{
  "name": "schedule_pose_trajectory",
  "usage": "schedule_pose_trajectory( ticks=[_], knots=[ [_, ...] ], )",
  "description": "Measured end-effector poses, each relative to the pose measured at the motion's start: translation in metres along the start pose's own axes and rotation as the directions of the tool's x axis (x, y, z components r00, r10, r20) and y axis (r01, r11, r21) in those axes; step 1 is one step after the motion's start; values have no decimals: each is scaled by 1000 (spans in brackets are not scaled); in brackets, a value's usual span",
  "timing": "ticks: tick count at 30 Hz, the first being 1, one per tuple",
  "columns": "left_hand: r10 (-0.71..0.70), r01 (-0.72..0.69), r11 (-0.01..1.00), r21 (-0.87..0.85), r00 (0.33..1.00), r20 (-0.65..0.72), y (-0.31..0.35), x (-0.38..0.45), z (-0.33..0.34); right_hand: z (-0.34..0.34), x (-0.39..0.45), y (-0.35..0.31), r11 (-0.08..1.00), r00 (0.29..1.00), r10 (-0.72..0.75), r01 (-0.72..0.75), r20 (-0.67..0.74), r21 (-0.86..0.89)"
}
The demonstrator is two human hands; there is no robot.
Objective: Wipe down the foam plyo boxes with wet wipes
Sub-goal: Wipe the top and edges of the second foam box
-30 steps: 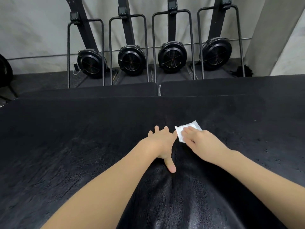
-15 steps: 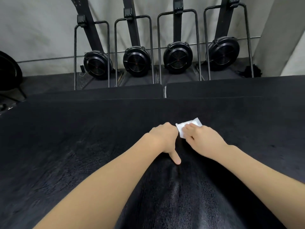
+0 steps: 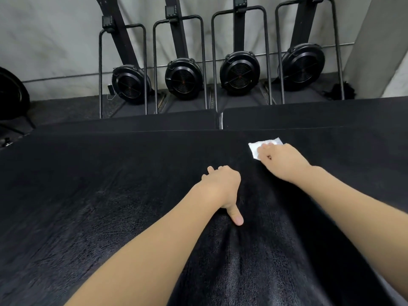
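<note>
Ideally the right hand (image 3: 284,162) keeps its flat fingers pressing the wipe (image 3: 256,149) onto the box (image 3: 110,195), wiping beyond the fingertips, while the left hand (image 3: 223,188) braces, fingers loosely spread.

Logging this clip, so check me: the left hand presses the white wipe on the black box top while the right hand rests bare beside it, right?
Not quite: the hands are swapped. The head view shows the right hand pressing the wipe on the box, while the left hand rests bare beside it.
</note>
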State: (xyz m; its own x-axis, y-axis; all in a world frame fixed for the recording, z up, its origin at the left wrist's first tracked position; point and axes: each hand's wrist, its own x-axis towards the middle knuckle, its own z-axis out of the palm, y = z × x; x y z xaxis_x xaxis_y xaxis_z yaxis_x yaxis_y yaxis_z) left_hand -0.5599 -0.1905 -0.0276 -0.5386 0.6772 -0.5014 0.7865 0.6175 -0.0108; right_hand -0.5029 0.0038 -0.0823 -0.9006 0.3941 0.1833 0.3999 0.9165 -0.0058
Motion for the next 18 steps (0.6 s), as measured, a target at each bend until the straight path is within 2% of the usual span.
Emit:
schedule_pose_trajectory(
  ticks=[3,7,13,16,18],
  knots=[
    [-5,5,1000,-11,1000,-2,-1,3,3,6,-10,-25,991,995,-75,82,-72,107],
    [-9,9,1000,-11,1000,27,2,2,-1,13,16,-40,980,982,-188,187,9,62],
    [-17,17,1000,-6,999,28,1,7,1,-11,42,-6,991,993,-69,80,95,-111],
    [-26,25,1000,4,999,30,1,8,1,-5,36,15,989,998,-30,38,54,-142],
    [-25,25,1000,18,999,26,3,6,0,10,31,12,991,998,-53,49,-30,-125]
  ],
)
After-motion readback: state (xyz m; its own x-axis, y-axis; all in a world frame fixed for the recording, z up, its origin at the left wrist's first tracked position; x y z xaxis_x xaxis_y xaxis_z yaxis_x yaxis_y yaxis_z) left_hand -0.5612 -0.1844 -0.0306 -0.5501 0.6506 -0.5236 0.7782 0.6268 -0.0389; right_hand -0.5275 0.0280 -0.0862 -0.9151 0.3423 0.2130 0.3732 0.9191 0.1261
